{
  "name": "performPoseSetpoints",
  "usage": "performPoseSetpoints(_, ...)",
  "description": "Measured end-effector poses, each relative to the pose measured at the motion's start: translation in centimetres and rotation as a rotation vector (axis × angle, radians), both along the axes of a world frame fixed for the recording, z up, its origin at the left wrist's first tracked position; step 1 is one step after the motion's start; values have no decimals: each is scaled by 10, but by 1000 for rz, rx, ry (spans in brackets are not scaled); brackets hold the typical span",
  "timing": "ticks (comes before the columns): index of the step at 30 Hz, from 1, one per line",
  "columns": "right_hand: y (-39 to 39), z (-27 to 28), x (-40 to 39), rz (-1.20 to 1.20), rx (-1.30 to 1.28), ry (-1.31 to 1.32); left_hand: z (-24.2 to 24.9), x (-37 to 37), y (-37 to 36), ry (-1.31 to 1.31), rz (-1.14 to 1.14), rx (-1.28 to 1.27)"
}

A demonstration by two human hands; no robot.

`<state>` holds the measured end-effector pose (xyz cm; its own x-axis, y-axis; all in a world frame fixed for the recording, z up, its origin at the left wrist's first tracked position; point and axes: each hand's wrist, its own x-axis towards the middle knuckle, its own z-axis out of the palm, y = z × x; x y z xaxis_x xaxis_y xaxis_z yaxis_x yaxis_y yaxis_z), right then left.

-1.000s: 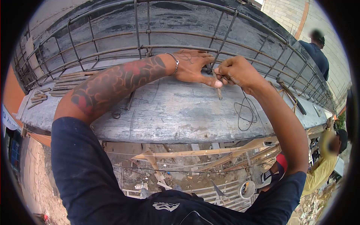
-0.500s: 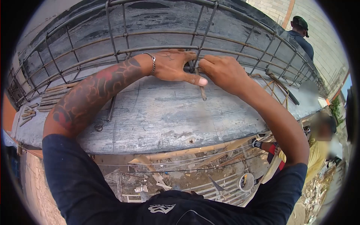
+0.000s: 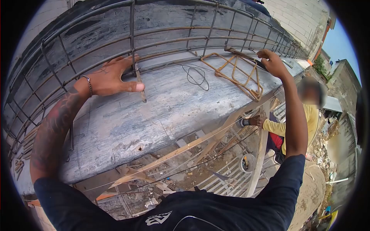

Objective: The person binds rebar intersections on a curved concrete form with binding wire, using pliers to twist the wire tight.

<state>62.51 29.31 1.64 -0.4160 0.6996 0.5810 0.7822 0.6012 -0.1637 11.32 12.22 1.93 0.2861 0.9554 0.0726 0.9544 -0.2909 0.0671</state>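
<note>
My left hand [image 3: 110,79] is spread at the rebar cage [image 3: 132,32], fingers reaching to its lower bars. Its outstretched thumb lies across a short steel rod [image 3: 143,94] that sticks out from under the cage onto the grey slab [image 3: 169,104]. At the right, my right hand [image 3: 274,64] is over the dark handles of a pair of pincers [image 3: 248,57], fingers bent. Whether the fingers grip the handles cannot be made out. Beside the pincers lies a bent, rusty stirrup frame [image 3: 235,79]. A loose loop of thin tie wire [image 3: 197,79] rests between my hands.
Short rod pieces [image 3: 19,165] lie at the slab's left end. Below the front edge are timber props [image 3: 256,158], rubble and a white bucket [image 3: 246,163]. A person in a yellow shirt [image 3: 312,119] is below right; another person's dark clothing [image 3: 256,5] shows behind the cage.
My right hand has left the cage joint beside my left hand and moved right to the pincers. My left hand stays by the short rod. The view has turned right.
</note>
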Motion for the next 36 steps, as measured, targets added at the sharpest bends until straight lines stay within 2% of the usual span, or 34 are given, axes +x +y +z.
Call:
performPoseSetpoints(1, 3, -3, 7, -27, -111, 29, 1, 0, 0, -1, 2, 2)
performPoseSetpoints(2, 9, -7, 13, -27, -114, 33, 2, -1, 0, -15, -6, -14)
performPoseSetpoints(4, 15, -12, 10, -80, -133, -166, 3, -1, 0, -26, -10, -35)
performPoseSetpoints(8, 30, -14, 3, -107, -103, -258, 3, -1, 1, -48, 3, -32)
performPoseSetpoints(10, 38, -20, 9, -1, 25, -238, -2, 3, 4, -50, 14, -29)
performPoseSetpoints(13, 34, -21, 15, -128, 340, -284, -4, 1, -1, -36, 62, -7)
performPoseSetpoints(15, 32, -14, 29, -119, 373, -157, -8, 1, 1, -48, 83, 0)
performPoseSetpoints(16, 38, -10, 45, -147, 402, -196, -10, 0, 3, -41, 100, 6)
performPoseSetpoints(23, -32, 33, 26, -154, 245, -193, -10, 4, 0, -67, 61, 12)
performPoseSetpoints(25, -59, 46, -5, -118, 192, -177, -10, 3, 1, -64, 47, 16)
performPoseSetpoints(27, -98, 59, -50, -81, -126, -4, -9, 3, 1, -50, 25, 14)
performPoseSetpoints(31, -144, 79, -128, 78, -193, -73, -9, 4, 2, -41, 22, 8)
performPoseSetpoints(33, -160, 84, -162, 109, 270, -435, -8, 4, 1, -45, 9, 16)
performPoseSetpoints(34, -157, 85, -171, 103, 273, -443, -7, 4, 0, -44, 15, 6)
performPoseSetpoints(36, -147, 75, -191, 74, 459, -498, -7, 5, -2, -57, 18, 5)
